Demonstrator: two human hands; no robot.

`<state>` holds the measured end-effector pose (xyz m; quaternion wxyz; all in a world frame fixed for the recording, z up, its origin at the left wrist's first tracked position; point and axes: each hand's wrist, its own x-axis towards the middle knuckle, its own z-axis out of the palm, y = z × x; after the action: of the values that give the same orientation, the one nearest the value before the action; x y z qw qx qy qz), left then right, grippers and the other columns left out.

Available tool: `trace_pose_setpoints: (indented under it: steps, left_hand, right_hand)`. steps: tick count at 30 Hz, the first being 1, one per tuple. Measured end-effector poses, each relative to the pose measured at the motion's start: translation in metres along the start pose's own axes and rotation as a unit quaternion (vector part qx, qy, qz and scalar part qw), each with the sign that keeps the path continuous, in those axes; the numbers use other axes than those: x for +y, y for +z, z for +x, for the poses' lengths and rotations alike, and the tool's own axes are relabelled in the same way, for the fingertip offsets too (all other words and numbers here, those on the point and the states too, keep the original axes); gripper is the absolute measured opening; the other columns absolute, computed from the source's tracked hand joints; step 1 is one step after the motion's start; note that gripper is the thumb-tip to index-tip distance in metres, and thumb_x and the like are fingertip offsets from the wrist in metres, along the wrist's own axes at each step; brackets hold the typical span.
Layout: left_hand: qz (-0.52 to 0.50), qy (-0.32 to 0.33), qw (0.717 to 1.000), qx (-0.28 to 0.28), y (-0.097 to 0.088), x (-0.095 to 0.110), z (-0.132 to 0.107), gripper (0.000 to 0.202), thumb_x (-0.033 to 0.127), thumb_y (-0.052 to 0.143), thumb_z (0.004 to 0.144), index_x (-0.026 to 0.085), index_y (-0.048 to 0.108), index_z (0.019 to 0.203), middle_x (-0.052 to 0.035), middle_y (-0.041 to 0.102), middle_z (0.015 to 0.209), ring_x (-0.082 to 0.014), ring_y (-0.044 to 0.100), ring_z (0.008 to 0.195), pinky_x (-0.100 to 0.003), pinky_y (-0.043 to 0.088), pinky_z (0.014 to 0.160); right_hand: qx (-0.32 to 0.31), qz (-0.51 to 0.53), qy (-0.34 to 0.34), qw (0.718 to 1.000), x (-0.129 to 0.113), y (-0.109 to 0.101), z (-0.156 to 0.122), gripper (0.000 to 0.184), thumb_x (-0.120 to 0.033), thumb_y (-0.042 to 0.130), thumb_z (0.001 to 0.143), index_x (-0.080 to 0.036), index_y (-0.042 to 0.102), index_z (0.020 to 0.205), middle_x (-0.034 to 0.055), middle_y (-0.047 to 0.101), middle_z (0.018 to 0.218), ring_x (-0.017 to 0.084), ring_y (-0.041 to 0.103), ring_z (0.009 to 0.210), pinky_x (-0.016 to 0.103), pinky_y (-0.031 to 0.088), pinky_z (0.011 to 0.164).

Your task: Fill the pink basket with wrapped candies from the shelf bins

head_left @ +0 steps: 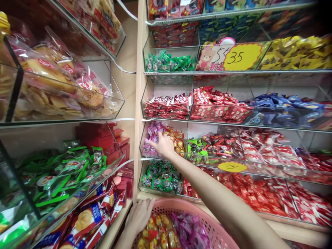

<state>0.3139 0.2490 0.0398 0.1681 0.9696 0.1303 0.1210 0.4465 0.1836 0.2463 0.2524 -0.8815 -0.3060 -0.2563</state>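
My right hand reaches far into a clear shelf bin of purple-wrapped candies and orange-gold wrapped candies. Its fingers rest curled on the purple ones; I cannot make out whether any piece is gripped. My left hand holds the rim of a pink plastic basket at the bottom of the view. In the basket lie yellow-red wrapped sweets and purple wrapped sweets.
Clear acrylic bins fill the shelves: green candies, red packets, blue packets, green-black candies. Yellow price tags read 35 and 15. At left, a side rack holds bagged biscuits and green packets.
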Motion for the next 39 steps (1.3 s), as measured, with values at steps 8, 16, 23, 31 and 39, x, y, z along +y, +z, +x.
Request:
trace_pose_setpoints:
  steps: [8,16,23,31,39]
  left_hand:
    - [-0.031,-0.015,0.999,-0.005,0.003,-0.001,0.003,0.062,0.051,0.010,0.092,0.021,0.064,0.085,-0.0102,0.070,0.088,-0.0253,0.065,0.090,-0.034,0.043,0.074]
    - [-0.035,-0.005,0.999,0.000,0.003,-0.002,0.004,0.062,0.052,0.010,0.092,0.021,0.063,0.084,-0.0100,0.070,0.086,-0.0253,0.065,0.089,-0.032,0.042,0.073]
    - [-0.019,-0.008,1.000,-0.011,0.002,0.001,0.004,0.059,0.050,0.012,0.093,0.022,0.063,0.086,-0.0097,0.069,0.088,-0.0258,0.064,0.092,-0.033,0.041,0.075]
    - [-0.044,-0.011,0.999,-0.006,0.005,-0.001,0.007,0.059,0.052,0.013,0.092,0.023,0.062,0.080,-0.0082,0.069,0.085,-0.0242,0.064,0.088,-0.032,0.041,0.074]
    - [-0.052,-0.009,0.999,0.006,0.006,-0.001,0.006,0.058,0.052,0.013,0.093,0.022,0.061,0.077,-0.0079,0.068,0.082,-0.0233,0.064,0.087,-0.032,0.039,0.074]
  right_hand:
    - [-0.025,-0.002,0.025,0.999,-0.004,0.004,0.011,0.062,-0.064,0.046,0.081,-0.018,0.051,0.122,0.0175,0.059,0.113,0.031,0.049,0.109,0.043,0.037,0.086]
    - [-0.040,0.043,-0.034,0.998,0.005,0.008,0.014,0.046,-0.052,0.056,0.082,-0.028,0.054,0.120,0.0120,0.051,0.116,0.029,0.045,0.111,0.043,0.035,0.087]
    - [-0.062,0.089,-0.039,0.993,0.002,0.015,0.024,0.034,-0.051,0.060,0.079,-0.030,0.061,0.106,0.0084,0.050,0.115,0.027,0.047,0.110,0.043,0.034,0.088]
    - [-0.067,0.121,-0.033,0.990,0.002,0.020,0.028,0.024,-0.042,0.065,0.074,-0.026,0.062,0.092,0.0051,0.054,0.105,0.023,0.053,0.100,0.040,0.038,0.087]
    - [-0.043,0.180,-0.079,0.980,0.006,0.024,0.026,0.015,-0.032,0.066,0.075,-0.023,0.062,0.086,0.0019,0.054,0.098,0.017,0.052,0.094,0.031,0.043,0.082]
